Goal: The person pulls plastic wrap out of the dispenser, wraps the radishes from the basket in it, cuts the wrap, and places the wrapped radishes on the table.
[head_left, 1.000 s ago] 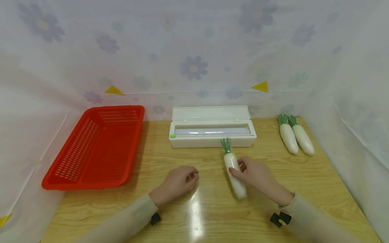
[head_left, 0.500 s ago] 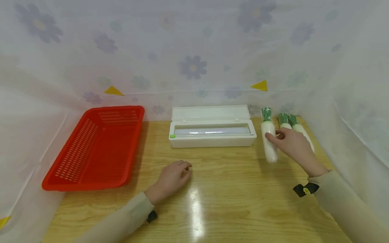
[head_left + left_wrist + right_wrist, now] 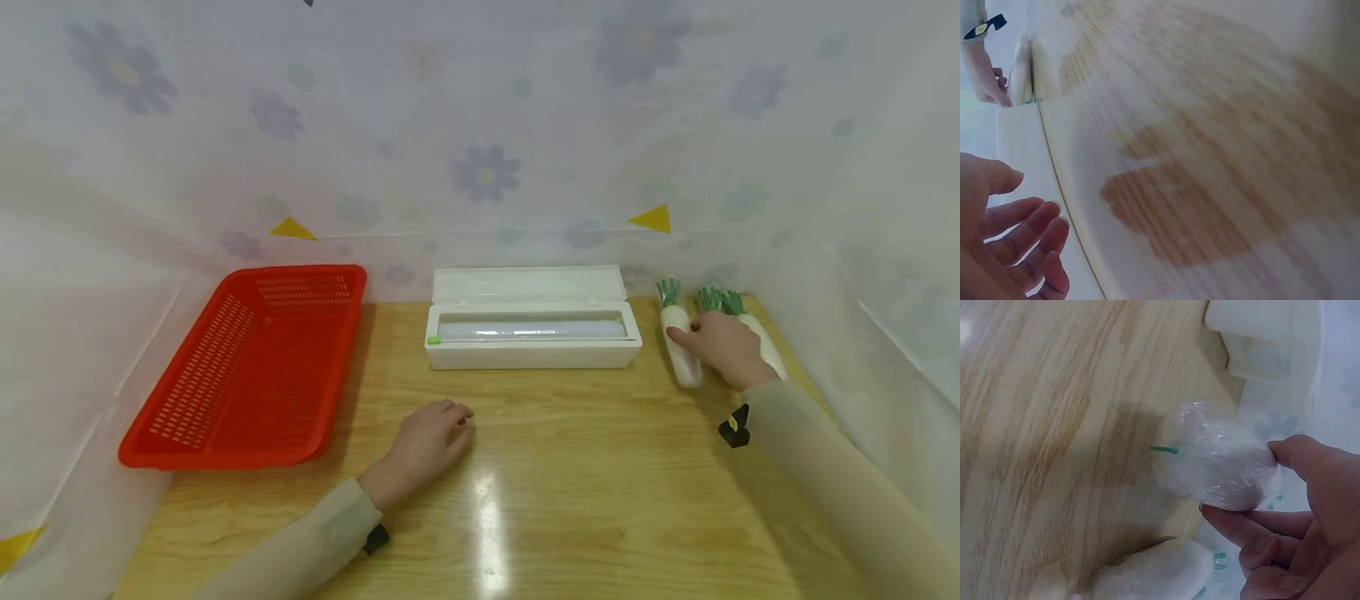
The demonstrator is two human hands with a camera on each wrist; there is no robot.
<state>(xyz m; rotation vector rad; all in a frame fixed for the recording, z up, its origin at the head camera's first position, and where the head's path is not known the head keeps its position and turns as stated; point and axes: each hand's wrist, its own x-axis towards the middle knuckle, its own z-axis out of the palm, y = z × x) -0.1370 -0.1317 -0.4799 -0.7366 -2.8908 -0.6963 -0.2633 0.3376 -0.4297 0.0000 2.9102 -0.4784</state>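
Observation:
My right hand (image 3: 726, 343) pinches a white radish (image 3: 681, 357) with green leaf stubs, at the table's back right. In the right wrist view this radish (image 3: 1219, 464) shows clear plastic film around it, with the thumb (image 3: 1300, 456) on one side and fingers beneath. Beside it lie two more white radishes (image 3: 768, 346), partly hidden by the hand. My left hand (image 3: 423, 443) stays over the middle front of the table, holding nothing. Its fingers (image 3: 1025, 240) are loosely bent in the left wrist view.
An uncovered white box (image 3: 534, 357) with a roll of cling film (image 3: 531, 330) and a small green slider (image 3: 433, 340) stands at the back centre. A red plastic basket (image 3: 322, 417) sits on the left. Flowered white sheeting encloses the wooden table (image 3: 570, 475).
The right hand has carried its radish from the front of the box rightward and back, then lowered it beside the other two. The left hand shifted slightly left. The head view tilted a little.

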